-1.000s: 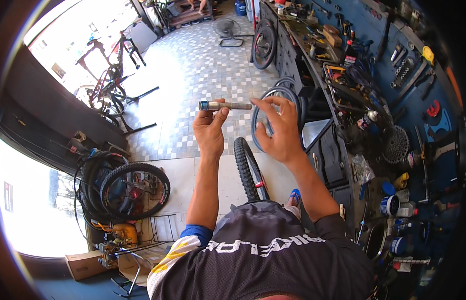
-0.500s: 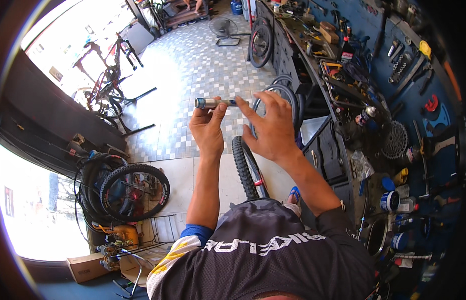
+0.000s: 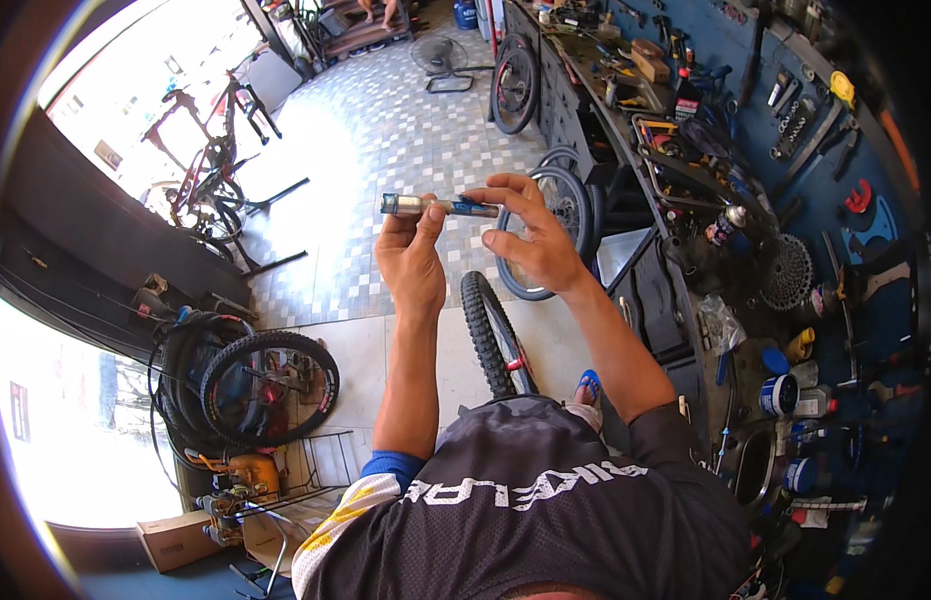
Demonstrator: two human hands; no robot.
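Left hand (image 3: 411,258) pinches a slim metal axle (image 3: 438,206) held level at chest height; right hand (image 3: 531,235), fingers spread, grips its blue end. Knobby tyre (image 3: 494,335) stands below, open tiled floor (image 3: 386,150) beyond.

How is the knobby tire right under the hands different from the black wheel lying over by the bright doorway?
The knobby tire stands upright, edge toward the camera, so only its tread shows. The black wheel leans among other tires, its side facing up, showing spokes and hub. The knobby tire sits below the left hand; the wheel is far to the left. Both are black with chunky tread.

Slim metal rod (image 3: 438,206), blue-ended, held level, raised.
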